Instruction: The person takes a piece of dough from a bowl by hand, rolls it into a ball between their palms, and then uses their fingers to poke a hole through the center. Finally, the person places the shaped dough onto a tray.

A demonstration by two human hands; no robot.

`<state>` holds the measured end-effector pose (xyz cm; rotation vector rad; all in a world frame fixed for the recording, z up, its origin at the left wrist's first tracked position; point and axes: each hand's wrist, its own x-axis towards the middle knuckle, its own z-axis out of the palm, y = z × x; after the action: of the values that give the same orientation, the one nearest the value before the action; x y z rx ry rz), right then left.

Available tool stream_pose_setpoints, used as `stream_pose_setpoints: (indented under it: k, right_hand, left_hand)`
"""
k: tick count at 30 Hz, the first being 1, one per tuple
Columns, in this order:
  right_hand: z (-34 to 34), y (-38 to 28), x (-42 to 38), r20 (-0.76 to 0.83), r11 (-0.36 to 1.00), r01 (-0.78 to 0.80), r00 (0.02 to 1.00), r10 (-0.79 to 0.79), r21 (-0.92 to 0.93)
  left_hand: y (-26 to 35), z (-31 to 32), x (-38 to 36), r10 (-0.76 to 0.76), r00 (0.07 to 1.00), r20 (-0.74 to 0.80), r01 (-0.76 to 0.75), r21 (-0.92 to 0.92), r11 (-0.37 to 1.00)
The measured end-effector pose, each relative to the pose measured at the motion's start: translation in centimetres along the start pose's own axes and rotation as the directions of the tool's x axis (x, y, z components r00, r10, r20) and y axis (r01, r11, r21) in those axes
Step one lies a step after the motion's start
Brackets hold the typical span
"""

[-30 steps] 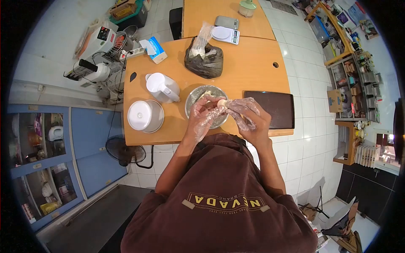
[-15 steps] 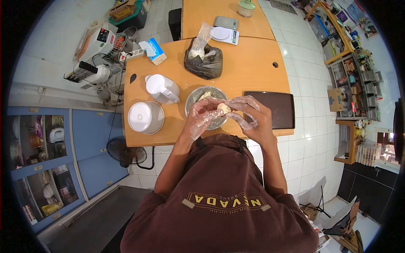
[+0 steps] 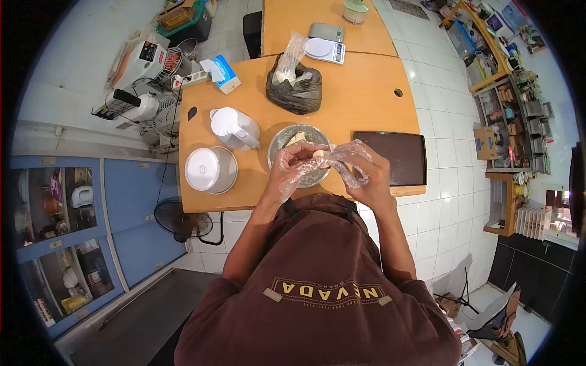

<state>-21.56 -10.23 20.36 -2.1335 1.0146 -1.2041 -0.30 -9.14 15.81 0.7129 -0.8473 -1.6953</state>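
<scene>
A small pale piece of dough is pinched between my hands, mostly covered by the fingers. My left hand, in a clear, flour-dusted plastic glove, is closed around its left side. From the right, my right hand, gloved the same way, has its fingertips pressed together on the dough. Both hands are over the front of a metal bowl, partly hiding it. More pale dough shows inside the bowl.
Right of the bowl lies a dark baking tray. A white pitcher and a lidded white tub stand to the left. Behind are a black plastic bag, a white scale and a blue carton on the wooden table.
My right fingertips have moved left and closed onto the dough. Less of the dough shows now. The left hand has hardly moved.
</scene>
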Motion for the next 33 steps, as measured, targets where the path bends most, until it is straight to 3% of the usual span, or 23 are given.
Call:
stream_pose_setpoints:
  k: [4, 7, 10, 17, 19, 23, 26, 33]
  right_hand:
    - [0.2, -1.7, 1.2, -0.07, 0.995, -0.053, 0.996, 0.059, 0.09]
    - [0.2, -1.5, 1.1, -0.079, 0.995, -0.07, 0.994, 0.075, 0.073]
    - [0.4, -1.4, 1.0, -0.06, 0.992, -0.098, 0.993, 0.103, 0.08]
    - [0.9, -1.0, 0.3, -0.094, 0.998, -0.059, 0.994, 0.059, -0.003]
    - [0.7, -1.0, 0.7, -0.068, 0.997, -0.071, 0.995, 0.072, 0.03]
    - [-0.2, -2.8, 2.0, -0.034, 0.969, -0.179, 0.982, 0.187, 0.168]
    - [-0.6, -1.2, 1.1, 0.036, 0.98, -0.154, 0.988, 0.15, 0.127]
    - [-0.2, -0.7, 0.7, -0.024, 0.999, -0.037, 0.999, 0.037, -0.014]
  left_hand:
    - [1.2, 1.3, -0.2, 0.018, 0.997, -0.071, -0.024, -0.087, 0.996]
    - [0.9, 0.7, -0.3, 0.061, 0.994, -0.087, -0.055, 0.061, 0.997]
    - [0.8, 1.1, -0.3, 0.144, 0.988, -0.054, -0.141, 0.053, 0.989]
    - [-0.4, 0.0, -0.3, 0.147, 0.988, -0.048, -0.143, 0.076, 0.987]
    - [0.0, 0.4, -0.4, 0.115, 0.99, -0.076, -0.105, 0.132, 0.986]
    - [-0.8, 0.2, -0.2, 0.109, 0.988, -0.108, -0.106, 0.032, 0.994]
    - [0.1, 1.1, -0.2, 0.074, 0.992, -0.101, -0.075, -0.01, 0.997]
    - [-0.6, 0.5, 0.0, 0.034, 0.993, -0.115, -0.025, 0.077, 0.997]
